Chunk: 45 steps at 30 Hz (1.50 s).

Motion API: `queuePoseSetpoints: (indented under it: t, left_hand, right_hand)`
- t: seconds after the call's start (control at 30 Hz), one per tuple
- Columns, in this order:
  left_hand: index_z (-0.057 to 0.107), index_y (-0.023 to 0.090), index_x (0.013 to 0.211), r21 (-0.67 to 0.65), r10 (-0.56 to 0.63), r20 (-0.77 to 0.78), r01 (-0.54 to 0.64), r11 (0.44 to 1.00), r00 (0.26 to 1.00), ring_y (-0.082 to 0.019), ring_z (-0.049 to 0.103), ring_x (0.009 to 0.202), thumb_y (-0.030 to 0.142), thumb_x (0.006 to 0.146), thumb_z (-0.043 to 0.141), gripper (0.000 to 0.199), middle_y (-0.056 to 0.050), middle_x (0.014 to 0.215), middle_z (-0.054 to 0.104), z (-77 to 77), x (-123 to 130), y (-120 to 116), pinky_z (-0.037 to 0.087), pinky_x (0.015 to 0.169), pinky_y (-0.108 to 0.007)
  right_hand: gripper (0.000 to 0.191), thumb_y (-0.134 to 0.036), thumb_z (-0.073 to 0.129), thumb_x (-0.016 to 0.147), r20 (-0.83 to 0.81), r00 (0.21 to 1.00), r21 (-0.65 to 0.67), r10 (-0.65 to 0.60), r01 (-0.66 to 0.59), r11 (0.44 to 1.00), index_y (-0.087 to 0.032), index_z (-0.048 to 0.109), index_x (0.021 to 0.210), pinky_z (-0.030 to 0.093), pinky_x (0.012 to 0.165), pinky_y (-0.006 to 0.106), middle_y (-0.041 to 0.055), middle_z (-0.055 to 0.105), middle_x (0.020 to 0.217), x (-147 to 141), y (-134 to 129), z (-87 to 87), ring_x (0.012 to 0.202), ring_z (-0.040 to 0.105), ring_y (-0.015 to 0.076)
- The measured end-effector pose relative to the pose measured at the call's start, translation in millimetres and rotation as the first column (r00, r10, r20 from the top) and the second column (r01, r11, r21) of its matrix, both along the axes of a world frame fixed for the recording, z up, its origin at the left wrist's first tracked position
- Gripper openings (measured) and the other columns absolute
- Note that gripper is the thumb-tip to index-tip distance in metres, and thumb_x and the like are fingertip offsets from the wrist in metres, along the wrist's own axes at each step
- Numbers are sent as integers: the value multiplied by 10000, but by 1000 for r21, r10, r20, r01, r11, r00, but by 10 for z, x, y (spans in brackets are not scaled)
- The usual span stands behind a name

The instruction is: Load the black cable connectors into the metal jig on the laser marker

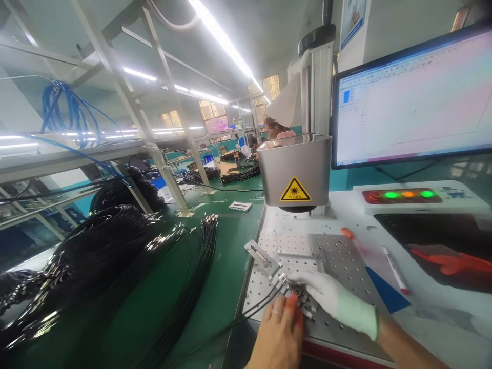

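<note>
My left hand (280, 328) is bare apart from an orange finger cover. Its fingers are curled in against several black cables (251, 311), close to their metal connector ends (282, 281). Facing it, my right hand (331, 298) wears a white glove with a pale green cuff; its fingers bend down at those same ends, and what they grip is hidden. Small loose metal connectors (308, 310) lie below and between the hands. Just beyond the fingertips a flat metal fixture (263, 258) with a slot rests at an angle on the perforated plate (342, 261).
A laser marking head (295, 171) hangs above the plate. Bundles of black cables (200, 277) lie on the green table (226, 246) to the left. Right are a marker pen (395, 270), a red-orange glove (453, 261), a lit button panel (402, 196) and a monitor (415, 102).
</note>
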<state>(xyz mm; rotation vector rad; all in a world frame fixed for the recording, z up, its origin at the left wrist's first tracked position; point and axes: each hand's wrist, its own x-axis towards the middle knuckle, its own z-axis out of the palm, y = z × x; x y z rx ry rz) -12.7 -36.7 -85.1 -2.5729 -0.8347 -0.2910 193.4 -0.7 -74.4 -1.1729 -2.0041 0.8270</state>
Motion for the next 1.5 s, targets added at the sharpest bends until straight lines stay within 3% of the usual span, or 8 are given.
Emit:
queuePoseSetpoints:
  t: [0.27,0.43,0.57,0.7,0.87,1.2,1.3,1.5]
  left_hand:
    - [568,134,1157,-108,-71,-125,58,993,990,-237,538,1112,319,938,371,348,-112,1183,632,226,88,90,380,959,-371]
    - [580,105,1142,-58,-165,-197,157,986,966,-254,574,1070,327,951,322,390,-120,1104,666,315,104,86,374,953,-377]
    - [642,128,994,-69,-182,-222,170,983,958,-253,584,1056,311,944,344,353,-114,1010,687,284,124,79,365,971,-372]
    - [618,99,1086,-56,-154,-215,145,988,964,-254,578,1094,293,937,341,369,-133,1100,672,284,150,67,384,971,-354]
    - [531,26,1209,-90,-155,-225,138,986,962,-241,577,1094,308,921,359,438,-163,1162,645,348,178,83,354,1039,-343]
    - [571,65,1097,-114,-135,-171,116,987,976,-239,626,989,268,925,355,343,-117,968,689,283,231,97,447,941,-338]
    - [565,74,1057,-264,-165,-84,138,955,983,-208,624,928,267,882,425,295,-104,979,684,354,161,109,444,958,-319]
    - [561,166,901,-305,148,120,-105,946,982,-191,595,827,111,826,459,138,-49,878,660,608,-38,209,500,819,-322]
  right_hand:
    - [510,-160,347,729,-21,998,72,-63,64,995,-191,648,1139,434,1009,367,75,633,1173,-16,78,-230,1104,567,185]
    - [509,-168,359,751,-71,997,-17,-7,6,1000,-187,618,1188,397,1051,350,54,607,1233,9,-14,36,1159,537,176]
    - [453,-252,342,822,-85,988,-53,-129,124,991,-178,613,1177,409,1032,352,59,620,1211,24,-43,201,1130,558,183]
    - [385,-258,346,850,136,934,25,-331,330,943,-197,623,1111,453,949,353,74,626,1180,-2,-3,233,1077,578,205]
    - [307,-251,365,926,575,767,-22,-285,362,932,-222,597,1125,460,845,339,79,657,1098,-131,42,343,1011,614,229]
    - [313,-447,403,943,702,627,83,-336,397,914,-196,585,993,410,675,320,102,679,914,-425,206,363,859,645,252]
    - [318,-433,388,948,709,612,121,-351,386,915,-185,576,1014,411,673,332,120,671,944,-456,219,282,870,641,266]
    - [285,-394,392,954,707,617,134,-346,363,922,-181,568,1025,427,687,344,114,671,940,-453,227,223,872,643,270]
